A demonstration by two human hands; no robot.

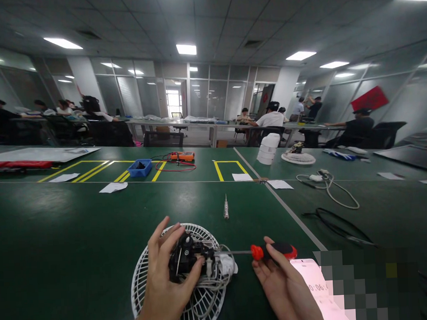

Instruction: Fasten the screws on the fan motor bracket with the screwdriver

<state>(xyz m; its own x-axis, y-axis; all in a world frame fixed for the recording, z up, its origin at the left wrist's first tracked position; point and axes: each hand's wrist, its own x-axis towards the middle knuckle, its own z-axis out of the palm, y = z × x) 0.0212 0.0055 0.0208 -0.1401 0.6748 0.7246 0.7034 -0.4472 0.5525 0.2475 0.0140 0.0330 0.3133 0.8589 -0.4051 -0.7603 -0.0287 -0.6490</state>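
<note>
A white fan grille (141,281) lies on the green table, with a black motor assembly (185,255) on top of it. My left hand (169,270) grips this assembly, thumb at its near right side and fingers over its left. In my right hand (280,275) is a screwdriver (256,252) with a red and black handle. Its shaft runs level to the left, and the tip reaches the right side of the motor assembly; the exact contact point is hidden. A white cable (219,284) is coiled around the assembly's right end.
Beyond the grille lies a small clear-handled screwdriver (226,209). Farther back are a blue bin (140,169), an orange multimeter (182,156), white stacked parts (268,149) and another fan grille (298,158). Cables (333,188) lie right; a lit phone (312,283) is beside my right hand. People sit behind.
</note>
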